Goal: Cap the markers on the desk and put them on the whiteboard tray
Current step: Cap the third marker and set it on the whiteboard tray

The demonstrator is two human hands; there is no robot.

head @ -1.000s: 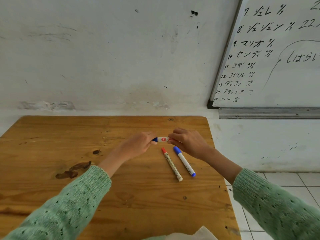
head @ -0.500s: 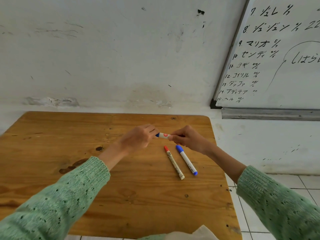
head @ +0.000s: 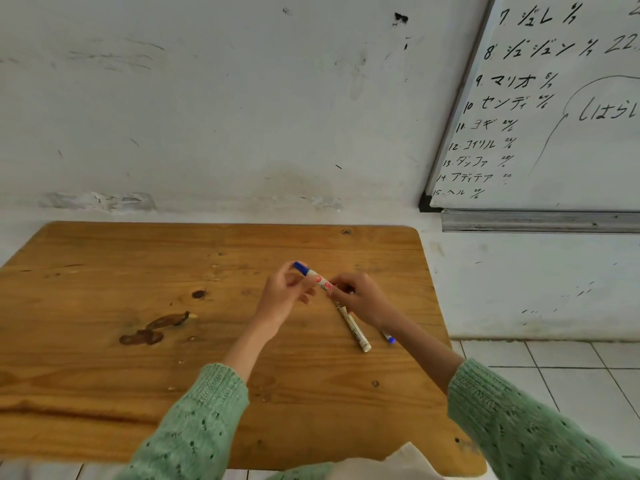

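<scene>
**Marker tipped up between my hands**

A second ago I held the blue marker (head: 316, 277) level between both hands; now it slants, its blue end raised up and to my left, its other end down toward my right. My right hand (head: 360, 301) has slid nearer over the two markers lying on the table (head: 104, 358), where before both lay in plain sight in front of it. The view has also dropped a little, so more of the whiteboard (head: 554, 109) shows at the upper right.

My left hand (head: 282, 296) pinches the marker just below its blue end, fingers curled. My right hand is closed around the other end, and I cannot tell whether a cap sits there, since my fingers cover it. The cream marker (head: 355, 329) lies on the table with its red end hidden under my right hand. Of the second blue marker (head: 389, 338) only the tip peeks out beside my wrist.

The table is bare varnished wood with dark knots and stains, pushed against a scuffed white wall. The whiteboard hangs to the right, covered in handwritten lines and cut off by the frame's edge. Its metal tray (head: 536, 221) runs along the bottom, well apart from the markers. White floor tiles show at the lower right.
</scene>
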